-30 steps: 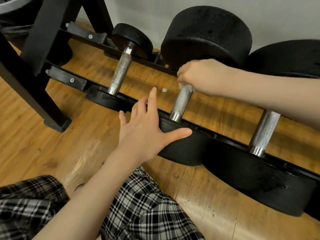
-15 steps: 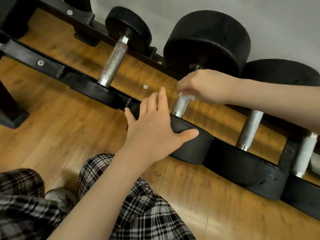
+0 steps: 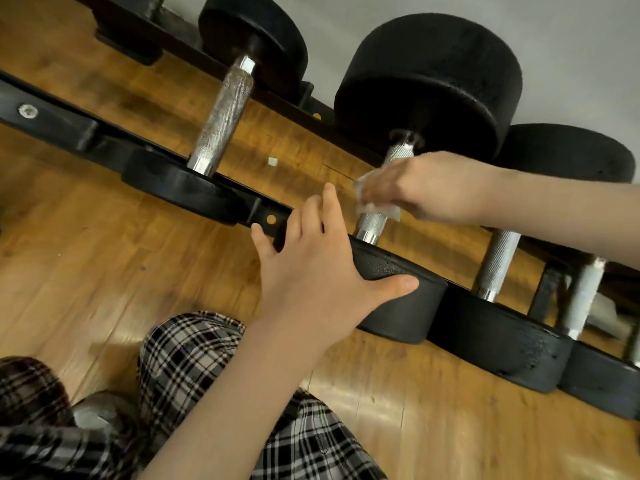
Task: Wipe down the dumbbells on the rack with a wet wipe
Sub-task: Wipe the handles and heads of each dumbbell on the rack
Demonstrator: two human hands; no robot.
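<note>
Wood floor and grey wall frame the black rack. Left hand, fingers spread flat, braces the dumbbell; right hand grips the wet wipe round its handle. Since 0.5 s ago, the wipe has travelled toward 6 o'clock.

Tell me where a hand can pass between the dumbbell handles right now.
Free: the gap over the wooden floor between the left knurled steel handle and the middle handle, bar a small white scrap. Crowded: around the middle handle, where the right hand holds the white wet wipe and the left hand rests on the black weight head.
</note>
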